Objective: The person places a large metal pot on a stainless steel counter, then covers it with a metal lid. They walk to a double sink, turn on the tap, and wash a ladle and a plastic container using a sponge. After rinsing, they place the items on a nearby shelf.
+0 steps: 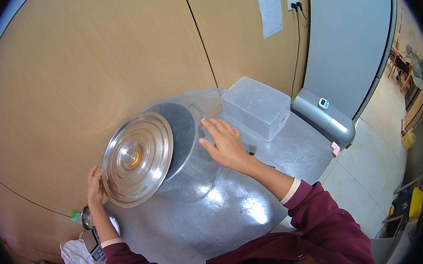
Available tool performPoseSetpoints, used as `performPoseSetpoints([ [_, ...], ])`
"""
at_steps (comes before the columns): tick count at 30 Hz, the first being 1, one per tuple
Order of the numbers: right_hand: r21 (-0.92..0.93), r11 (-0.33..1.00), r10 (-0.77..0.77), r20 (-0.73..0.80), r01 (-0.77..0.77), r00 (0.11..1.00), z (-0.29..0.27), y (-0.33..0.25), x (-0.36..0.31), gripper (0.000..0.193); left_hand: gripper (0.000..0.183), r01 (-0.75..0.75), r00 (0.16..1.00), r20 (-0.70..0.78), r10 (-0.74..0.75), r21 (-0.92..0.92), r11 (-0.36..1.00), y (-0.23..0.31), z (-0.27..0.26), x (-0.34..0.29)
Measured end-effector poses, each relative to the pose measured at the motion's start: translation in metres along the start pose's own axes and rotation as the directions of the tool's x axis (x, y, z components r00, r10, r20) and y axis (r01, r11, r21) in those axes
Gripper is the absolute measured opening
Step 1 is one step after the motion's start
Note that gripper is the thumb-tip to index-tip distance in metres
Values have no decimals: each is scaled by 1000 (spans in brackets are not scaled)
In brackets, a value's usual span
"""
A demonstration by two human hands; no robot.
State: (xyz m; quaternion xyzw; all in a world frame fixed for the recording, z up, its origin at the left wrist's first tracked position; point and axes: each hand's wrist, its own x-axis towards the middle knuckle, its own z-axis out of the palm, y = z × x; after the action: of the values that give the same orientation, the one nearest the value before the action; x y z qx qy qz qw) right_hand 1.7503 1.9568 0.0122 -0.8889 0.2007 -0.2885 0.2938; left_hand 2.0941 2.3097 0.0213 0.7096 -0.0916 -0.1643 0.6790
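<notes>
A large metal stockpot (195,173) stands on the table with its dark mouth partly uncovered. Its round ridged steel lid (151,187) sits tilted over the left part of the mouth, its knob facing up. My left hand (95,187) is at the lid's left edge, fingers up along the rim; the thumb is mostly hidden, and the hand appears to grip the lid there. Over the pot's right side, my right hand (225,146) has its fingers extended and the thumb apart, fingertips near a thin loop handle (196,111). What the pot contains cannot be seen.
A translucent plastic box (256,106) lies behind the pot on the metal table (233,224). Farther right are a grey appliance (323,116) with a small timer (323,103) and a tall grey cabinet (347,48). A wood-toned wall (104,37) stands close behind. A scale (93,245) lies lower left.
</notes>
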Motion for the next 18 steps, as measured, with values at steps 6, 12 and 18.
performPoseSetpoints([
  [6, 130, 984, -93, -219, 124, 971, -28, 18, -26, 44, 89, 10, 941, -336, 38, 139, 990, 4, -6, -20],
  [12, 62, 995, 98, -459, -78, 883, -91, 119, -156, 30, 78, -391, 602, -631, 490, 302, 869, 60, 21, -97],
  [18, 423, 585, 804, -409, -692, 431, -117, 220, -339, 22, 63, -953, 231, -176, 957, 157, 259, 90, 242, -200],
])
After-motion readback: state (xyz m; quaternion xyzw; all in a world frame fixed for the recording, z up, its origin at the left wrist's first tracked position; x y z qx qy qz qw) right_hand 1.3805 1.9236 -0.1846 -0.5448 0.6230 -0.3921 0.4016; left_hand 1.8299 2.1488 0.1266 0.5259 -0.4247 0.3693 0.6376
